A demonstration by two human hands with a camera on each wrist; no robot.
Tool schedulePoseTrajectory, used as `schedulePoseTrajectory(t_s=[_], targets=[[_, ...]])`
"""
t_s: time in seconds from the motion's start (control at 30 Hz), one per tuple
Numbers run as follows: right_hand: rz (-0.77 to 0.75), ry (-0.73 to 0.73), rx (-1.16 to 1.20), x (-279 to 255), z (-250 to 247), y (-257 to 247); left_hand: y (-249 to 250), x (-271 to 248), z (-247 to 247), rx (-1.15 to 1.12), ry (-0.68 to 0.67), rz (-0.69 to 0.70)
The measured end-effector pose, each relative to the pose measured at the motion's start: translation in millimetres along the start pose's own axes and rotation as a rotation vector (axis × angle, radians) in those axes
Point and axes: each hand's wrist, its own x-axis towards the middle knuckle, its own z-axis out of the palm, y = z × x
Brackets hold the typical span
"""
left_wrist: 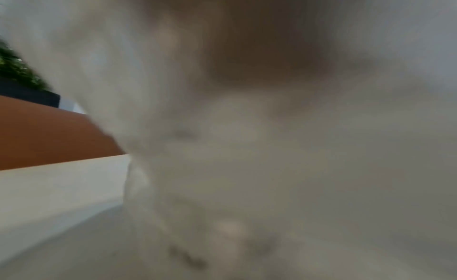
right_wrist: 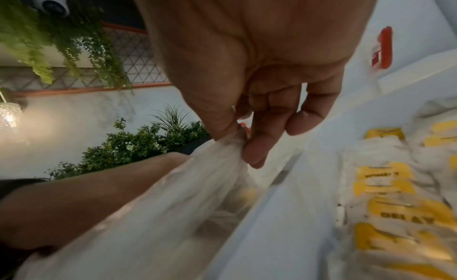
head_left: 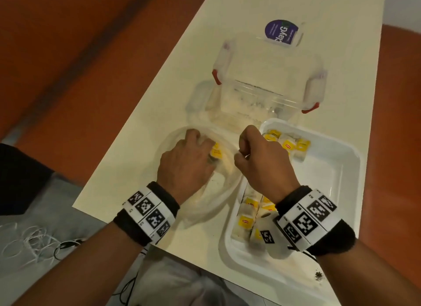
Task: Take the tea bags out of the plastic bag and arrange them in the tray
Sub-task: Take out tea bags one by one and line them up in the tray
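Observation:
A thin translucent plastic bag (head_left: 216, 191) lies on the white table, left of the white tray (head_left: 330, 169). My left hand (head_left: 205, 146) is inside the bag's mouth, fingers curled down on a yellow-tagged tea bag (head_left: 216, 151). The left wrist view is only blurred plastic film (left_wrist: 247, 167). My right hand (head_left: 241, 154) pinches the bag's rim between thumb and fingers and holds it up, as the right wrist view shows (right_wrist: 241, 139). Several tea bags (head_left: 287, 144) lie at the tray's far end. More tea bags (head_left: 247, 216) sit along its near left side.
A clear storage box with red clips (head_left: 268, 89) stands just beyond the bag and tray, its lid with a purple label (head_left: 281, 33) farther back. Dark crumbs (head_left: 319, 275) lie near the table's front edge. White cables (head_left: 27, 244) lie on the floor at lower left.

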Motion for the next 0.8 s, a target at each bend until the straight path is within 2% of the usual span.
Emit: schedulePoseTrajectory(t_s=[0.13,0.4,0.5,0.63,0.73,0.8], targets=[[0.003,0.016,-0.007,-1.5,0.0,4.7,3.6,17.8,1.3,0.046,0.031,-0.02],[0.048,0.06,-0.022,-3.7,-3.6,8.6,11.9,27.6,4.0,-0.005,-0.046,0.052],[0.072,0.062,-0.024,-4.3,-5.4,11.3,12.3,27.1,5.9,-0.035,-0.01,0.072],[0.108,0.055,-0.017,-6.0,-7.5,15.7,8.6,24.3,5.6,-0.227,0.085,0.13],[0.136,0.069,0.002,-7.9,-7.6,17.6,3.7,20.1,5.4,-0.409,0.077,0.182],[0.151,0.074,0.012,-8.6,-6.7,17.7,1.0,16.0,4.8,-0.53,0.06,0.165]])
